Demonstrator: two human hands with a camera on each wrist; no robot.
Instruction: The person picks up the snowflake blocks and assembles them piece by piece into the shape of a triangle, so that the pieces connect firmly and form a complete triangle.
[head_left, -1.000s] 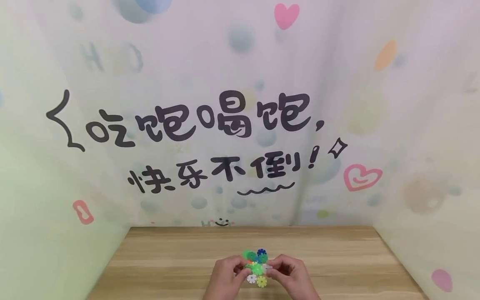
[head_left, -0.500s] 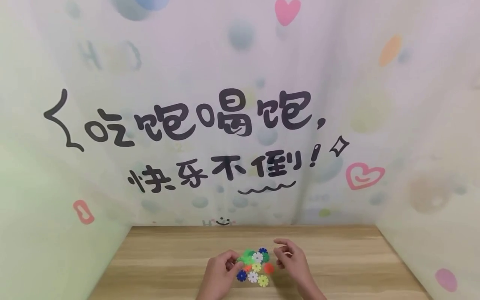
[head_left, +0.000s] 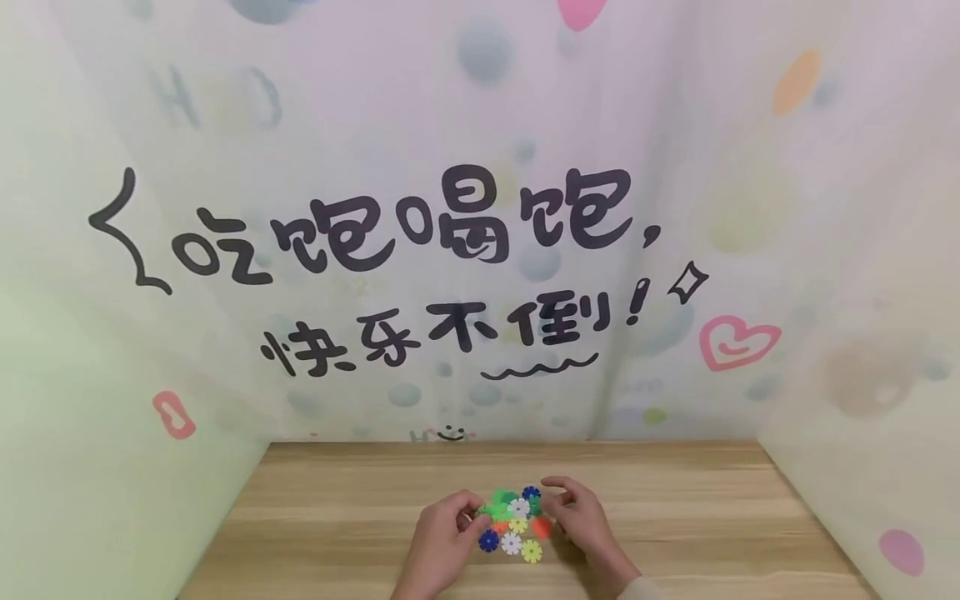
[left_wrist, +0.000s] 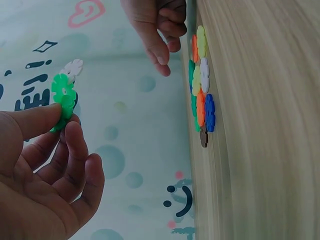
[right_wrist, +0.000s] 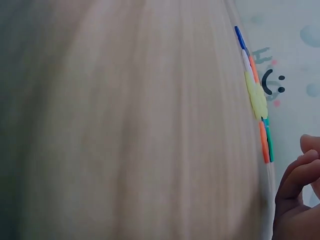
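Note:
My left hand (head_left: 442,533) pinches a light green notched plastic snowflake disc (left_wrist: 63,90) between thumb and fingers, above the table. A white snowflake disc (left_wrist: 75,67) sits against the far edge of the green one and looks joined to it. To the right of the loose discs, my right hand (head_left: 583,518) hovers with loosely bent fingers and holds nothing visible. Beneath the hands lie a dark blue disc (head_left: 488,541), a white disc (head_left: 512,544), a yellow disc (head_left: 532,551) and an orange disc (head_left: 541,527).
More discs, including another dark blue one (head_left: 531,492) and a brown one (left_wrist: 204,137), lie in the same cluster. The wooden table (head_left: 337,500) is bounded by a printed curtain (head_left: 360,167) behind and pale walls at both sides.
A second ago both hands were together at the green disc. My right hand has let go and drawn away to the right, and the white disc shows beside the green one.

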